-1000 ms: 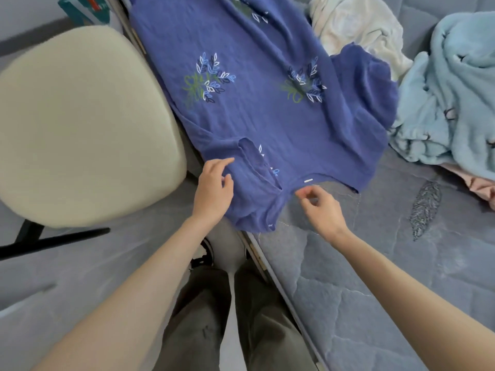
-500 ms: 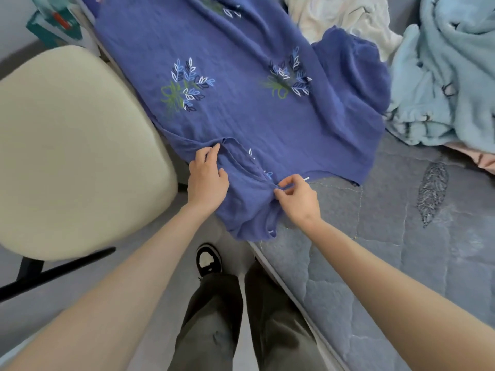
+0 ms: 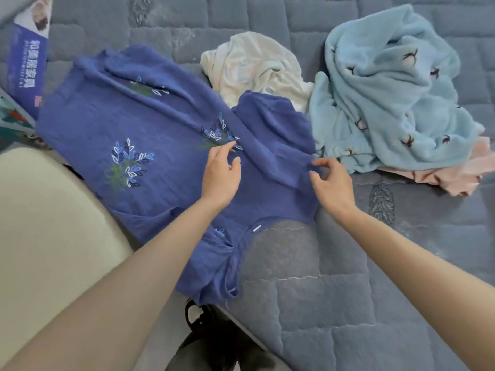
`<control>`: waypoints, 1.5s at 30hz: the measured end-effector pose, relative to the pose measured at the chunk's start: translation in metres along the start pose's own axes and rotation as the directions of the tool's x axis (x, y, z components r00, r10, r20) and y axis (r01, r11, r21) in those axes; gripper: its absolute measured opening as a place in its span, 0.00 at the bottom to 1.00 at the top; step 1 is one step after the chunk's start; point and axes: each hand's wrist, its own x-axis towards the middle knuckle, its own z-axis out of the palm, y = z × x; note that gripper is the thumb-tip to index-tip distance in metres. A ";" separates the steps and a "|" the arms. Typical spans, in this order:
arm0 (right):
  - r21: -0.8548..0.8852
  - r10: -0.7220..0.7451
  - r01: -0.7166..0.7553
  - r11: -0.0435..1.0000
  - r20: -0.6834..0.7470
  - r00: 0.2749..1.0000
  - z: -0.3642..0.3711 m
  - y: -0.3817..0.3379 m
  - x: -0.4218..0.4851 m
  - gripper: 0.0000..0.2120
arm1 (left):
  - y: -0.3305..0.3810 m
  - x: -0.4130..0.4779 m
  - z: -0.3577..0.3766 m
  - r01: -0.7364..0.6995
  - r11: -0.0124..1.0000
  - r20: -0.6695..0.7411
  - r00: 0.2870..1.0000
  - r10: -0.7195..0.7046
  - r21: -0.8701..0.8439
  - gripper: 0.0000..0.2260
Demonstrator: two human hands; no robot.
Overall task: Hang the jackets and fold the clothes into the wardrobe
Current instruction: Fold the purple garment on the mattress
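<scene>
A blue shirt (image 3: 160, 124) printed with leaf sprigs lies spread on the grey quilted mattress (image 3: 334, 290), its near sleeve hanging over the bed edge. My left hand (image 3: 221, 172) hovers over the shirt's middle with fingers relaxed and loosely bent, holding nothing. My right hand (image 3: 330, 182) is at the shirt's right edge, by the folded-up right sleeve; its fingers are spread and slightly curled, touching or just above the fabric, with no cloth pinched.
A crumpled cream garment (image 3: 254, 70) lies behind the shirt. A light-blue fleece (image 3: 388, 89) is heaped at the right over a pink garment (image 3: 450, 178). A cream chair seat (image 3: 45, 236) stands at the left of the bed. A blue printed box (image 3: 26, 62) sits far left.
Both hands let go of the collar area and moved up and to the right, over the shirt's middle and right edge. The camera has tilted up, showing more of the bed.
</scene>
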 end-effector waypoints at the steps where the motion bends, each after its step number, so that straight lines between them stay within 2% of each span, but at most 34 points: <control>1: 0.006 -0.013 0.013 1.000 0.009 1.000 -0.003 -0.002 0.011 0.13 | 0.009 0.010 0.005 -0.017 1.000 0.000 1.000 0.017 -0.015 0.18; 7: 0.028 -0.046 0.048 0.998 -0.057 0.997 0.002 -0.019 0.070 0.16 | 0.040 0.058 0.017 -0.130 0.991 0.046 0.991 0.129 0.025 0.25; 12: -0.063 -0.040 0.038 0.997 -0.032 0.999 0.012 -0.030 0.097 0.19 | 0.051 0.092 0.016 -0.105 0.991 0.024 0.994 0.104 0.085 0.27; 15: -0.204 0.024 -0.012 0.979 0.057 0.998 0.015 -0.039 0.105 0.21 | 0.055 0.110 0.012 -0.044 0.993 0.077 0.996 0.036 0.106 0.23; 17: -0.237 0.062 -0.040 0.971 0.086 0.994 0.016 -0.047 0.110 0.10 | 0.056 0.117 0.007 -0.048 0.994 0.092 0.995 0.038 0.101 0.15; 18: -0.200 0.079 -0.062 0.978 0.081 0.994 0.016 -0.051 0.112 0.06 | 0.057 0.119 0.004 -0.060 0.996 0.102 0.993 0.053 0.069 0.11; 20: -0.034 0.110 -0.109 0.993 0.050 0.993 0.012 -0.054 0.112 0.08 | 0.060 0.123 -0.002 -0.082 0.997 0.114 0.990 0.081 0.002 0.08; 22: 0.128 0.094 -0.092 0.988 -0.009 0.996 0.005 -0.056 0.108 0.10 | 0.063 0.129 -0.007 -0.099 0.994 0.103 0.989 0.103 -0.041 0.04; 27: 0.182 -0.057 0.089 0.979 -0.174 0.983 -0.025 -0.066 0.099 0.09 | 0.087 0.145 -0.011 -0.128 0.981 0.159 0.976 0.151 -0.146 0.11; 31: 0.244 -0.079 0.137 0.960 -0.234 0.969 -0.031 -0.074 0.089 0.12 | 0.095 0.149 -0.012 -0.106 0.981 0.186 0.973 0.136 -0.165 0.14; 34: 0.225 -0.060 0.095 0.970 -0.156 0.986 -0.020 -0.068 0.068 0.18 | 0.082 0.139 -0.019 -0.071 0.983 0.208 0.972 0.106 -0.170 0.16; 36: 0.231 -0.060 0.051 0.972 0.031 0.998 -0.008 -0.058 0.050 0.21 | 0.062 0.125 -0.025 -0.077 0.992 0.218 0.971 0.097 -0.100 0.17; 39: 0.175 -0.025 -0.039 0.984 0.350 0.936 0.013 -0.037 0.023 0.27 | 0.022 0.102 -0.038 -0.129 0.986 0.278 0.956 0.096 0.102 0.17; 41: 0.112 0.030 -0.093 0.989 0.466 0.884 0.025 -0.025 0.011 0.24 | -0.003 0.091 -0.044 -0.185 0.953 0.318 0.942 0.104 0.238 0.18; 43: 0.093 0.054 -0.099 0.991 0.396 0.917 0.032 -0.016 0.005 0.15 | -0.021 0.079 -0.047 -0.203 0.924 0.272 0.955 0.115 0.323 0.20; 45: 0.078 0.070 -0.084 0.993 0.174 0.982 0.033 -0.010 0.005 0.07 | -0.030 0.063 -0.046 -0.222 0.914 0.207 0.966 0.157 0.339 0.20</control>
